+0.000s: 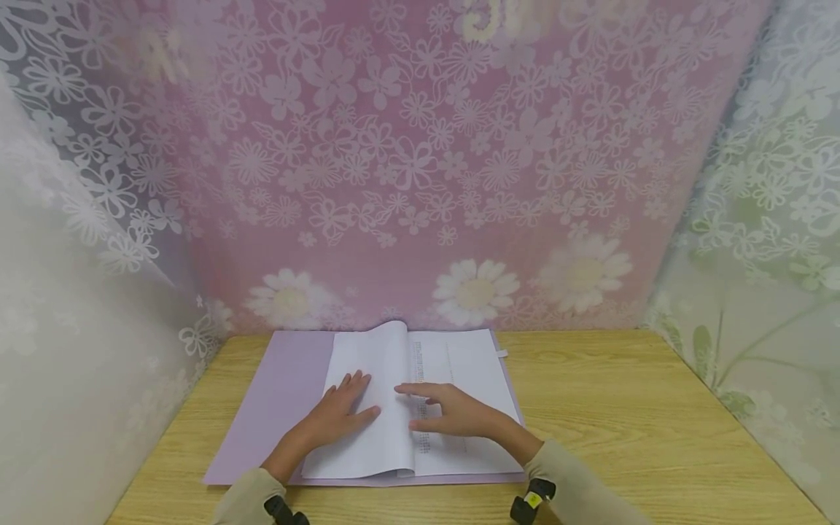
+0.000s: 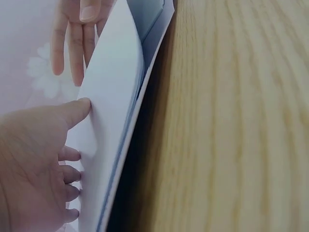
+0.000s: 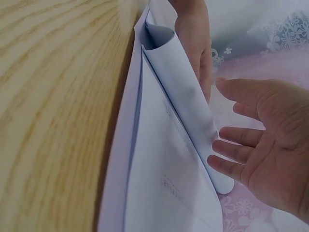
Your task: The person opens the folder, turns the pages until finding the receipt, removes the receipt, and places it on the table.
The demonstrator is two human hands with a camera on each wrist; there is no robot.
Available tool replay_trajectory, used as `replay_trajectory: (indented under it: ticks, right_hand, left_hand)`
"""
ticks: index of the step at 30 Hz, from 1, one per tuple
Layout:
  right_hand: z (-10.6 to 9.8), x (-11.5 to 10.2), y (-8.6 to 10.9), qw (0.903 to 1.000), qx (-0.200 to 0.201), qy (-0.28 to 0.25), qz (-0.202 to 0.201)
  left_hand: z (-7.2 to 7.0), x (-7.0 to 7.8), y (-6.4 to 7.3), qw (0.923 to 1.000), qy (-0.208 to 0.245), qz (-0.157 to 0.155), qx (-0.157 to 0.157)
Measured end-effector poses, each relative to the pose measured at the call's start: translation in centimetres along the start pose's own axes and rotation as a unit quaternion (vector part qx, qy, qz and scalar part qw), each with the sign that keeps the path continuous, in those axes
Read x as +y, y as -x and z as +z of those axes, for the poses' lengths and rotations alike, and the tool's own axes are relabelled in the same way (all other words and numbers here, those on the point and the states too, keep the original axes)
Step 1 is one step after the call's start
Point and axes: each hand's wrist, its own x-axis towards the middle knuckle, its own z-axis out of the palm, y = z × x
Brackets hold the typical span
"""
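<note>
Head view: my purple folder (image 1: 275,394) lies open on the tabletop (image 1: 623,408); around the folder's middle, my left hand (image 1: 341,414) rests on curled pages (image 1: 392,350), fingers straight, grasping nothing; over the folder's right half, above a printed sheet (image 1: 472,357), my right hand (image 1: 459,412) is loose, contact unclear.

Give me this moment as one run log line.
Left hand: spread on blank white page | Right hand: fingers extended near curled fold, contact unclear | Lilac folder: open on wood-grain table
</note>
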Motion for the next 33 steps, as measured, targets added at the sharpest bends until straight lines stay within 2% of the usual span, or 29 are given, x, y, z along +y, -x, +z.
replay_trajectory:
  ticks: [6,11,23,33]
  right_hand:
    - [-1.6,0.0,-0.1,0.9997,0.006,0.021,0.010]
    - [-3.9,0.8,0.1,0.9986,0.034,0.030,0.026]
    - [-8.6,5.8,1.4,0.9892,0.117,0.058,0.066]
    - [-9.9,10.4,2.4,0.9799,0.183,0.038,0.070]
  left_hand:
    - [0.1,-0.1,0.1,0.9998,-0.009,-0.010,-0.011]
    - [0.4,0.1,0.1,0.9994,-0.030,-0.014,-0.014]
    - [0.6,0.3,0.1,0.9980,-0.057,-0.022,-0.015]
    - [0.5,0.3,0.0,0.9964,-0.082,-0.015,-0.015]
